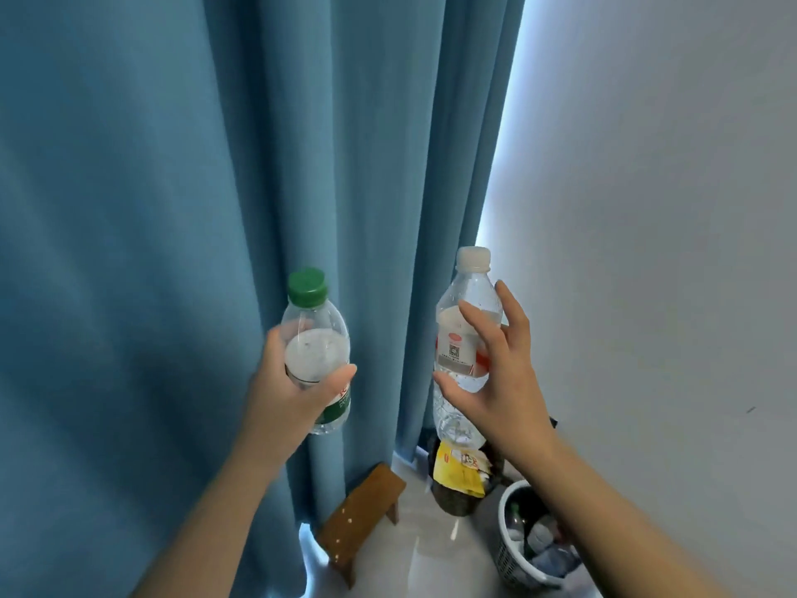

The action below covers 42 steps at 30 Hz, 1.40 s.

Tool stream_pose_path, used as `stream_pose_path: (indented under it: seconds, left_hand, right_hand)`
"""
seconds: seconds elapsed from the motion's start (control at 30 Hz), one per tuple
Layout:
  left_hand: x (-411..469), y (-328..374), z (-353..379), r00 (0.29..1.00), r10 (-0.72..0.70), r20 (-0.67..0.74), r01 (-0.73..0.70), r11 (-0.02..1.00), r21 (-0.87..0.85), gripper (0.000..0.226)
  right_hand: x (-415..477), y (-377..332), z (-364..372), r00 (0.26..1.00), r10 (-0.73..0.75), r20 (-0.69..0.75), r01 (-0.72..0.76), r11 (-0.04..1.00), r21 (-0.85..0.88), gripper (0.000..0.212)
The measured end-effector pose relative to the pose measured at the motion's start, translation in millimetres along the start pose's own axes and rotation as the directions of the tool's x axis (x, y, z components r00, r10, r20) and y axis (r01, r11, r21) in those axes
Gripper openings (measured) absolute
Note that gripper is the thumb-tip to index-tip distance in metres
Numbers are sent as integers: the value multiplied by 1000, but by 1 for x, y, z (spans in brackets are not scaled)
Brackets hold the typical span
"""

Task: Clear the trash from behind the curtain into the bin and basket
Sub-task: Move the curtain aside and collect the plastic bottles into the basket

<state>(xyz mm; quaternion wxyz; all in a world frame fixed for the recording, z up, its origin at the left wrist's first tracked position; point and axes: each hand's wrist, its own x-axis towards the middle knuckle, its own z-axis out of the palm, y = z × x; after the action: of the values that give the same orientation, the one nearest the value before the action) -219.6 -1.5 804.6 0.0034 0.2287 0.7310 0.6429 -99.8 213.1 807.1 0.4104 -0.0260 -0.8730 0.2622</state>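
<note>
My left hand is shut around a clear plastic bottle with a green cap and green label, held upright in front of the blue curtain. A taller clear bottle with a white cap and red-and-white label stands upright in my right hand, pinched between thumb and fingers. Far below on the floor, a white lattice basket holds several empty bottles. Beside it a dark bin is stuffed with a yellow wrapper and other trash.
A small brown wooden stool stands on the pale floor at the foot of the curtain, left of the bin. A plain white wall runs along the right side, with daylight showing at the curtain's edge.
</note>
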Motion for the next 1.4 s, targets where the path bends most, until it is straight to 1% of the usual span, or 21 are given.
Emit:
stream_pose_path:
  seconds: [0.17,0.23,0.37,0.5,0.7,0.83,0.97,1.0,1.07,1.13,1.2,1.3,1.4]
  left_hand:
    - [65,-19,52,990,27,140,-22,999,-38,70]
    - [80,-27,74,979,23,200,-13,999,-48,72]
    - [97,-36,119,949,14,316,10,997,-75,67]
    - [108,-40,165,915,13,402,19,997,-75,79]
    - [112,-50,242,884,-30,466,46,999,-23,75]
    - [109,-53,302,885,-52,462,42,999,32,62]
    - [105,-65,362,855,-119,504,64,990,124,63]
    - [102,-69,368,853,-115,510,53,989,134,63]
    - [95,-84,402,847,-141,512,46,980,195,65]
    - [87,-105,435,820,-211,532,72,960,271,71]
    - [79,-137,466,771,-286,568,109,939,326,75]
    - [67,-197,508,697,-401,594,227,910,347,68]
    - [53,-267,549,641,-482,597,295,873,388,61]
  right_hand:
    - [13,41,-1,990,126,-56,-131,986,-99,82]
    - [11,56,-4,983,172,-70,-180,974,-134,80]
    - [5,84,-15,968,229,-107,-246,950,-191,80]
    - [1,118,-30,952,265,-155,-294,934,-202,80]
    - [-17,196,-61,906,366,-213,-402,902,-161,76]
    - [-28,252,-89,877,432,-208,-467,869,-164,77]
    - [-45,307,-111,835,512,-204,-544,824,-158,76]
    - [-50,313,-112,827,525,-203,-556,818,-148,75]
    - [-70,345,-118,776,604,-181,-626,773,-102,71]
    - [-95,375,-118,705,686,-177,-702,711,-41,68]
    - [-122,403,-110,611,776,-159,-783,621,19,66]
    - [-165,447,-89,465,874,-144,-877,477,65,59]
    - [-212,497,-63,287,948,-136,-939,306,156,61]
